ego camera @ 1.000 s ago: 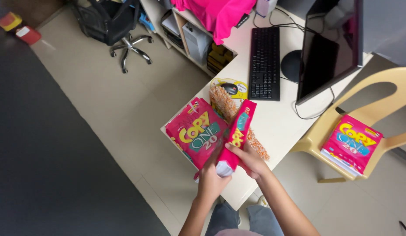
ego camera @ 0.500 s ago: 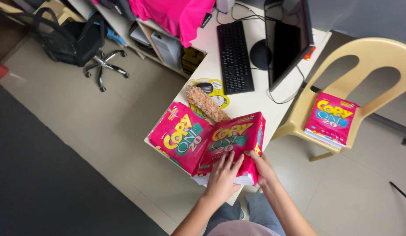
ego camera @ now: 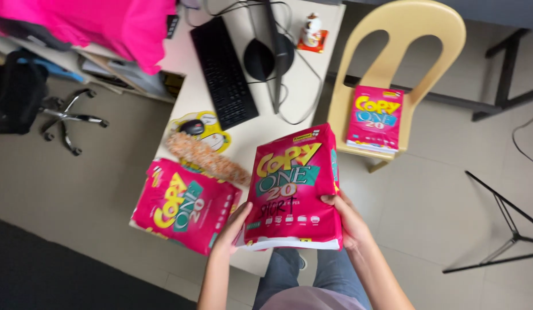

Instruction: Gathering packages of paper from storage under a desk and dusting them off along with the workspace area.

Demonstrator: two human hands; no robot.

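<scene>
A pink ream of paper is held face-up above the near edge of the desk, clamped between both hands at its lower corners. The left hand is pressed against the lower left side with the thumb laid on the face, and the right hand is wrapped round the lower right side; a grip on both sides is likely needed because the pack is broad and seemingly heavy. Its near end is opened, so white sheet edges are shown along the bottom. A second ream is laid tilted on the desk corner just beside the left hand, partly overhanging the edge. A third ream is rested flat on the seat of a cream plastic chair, well apart from the hands. Between keyboard and second ream a fuzzy roller-like object is laid; its kind cannot be told. The fingers of both hands are hidden behind the held pack, and the monitor is seen only edge-on
</scene>
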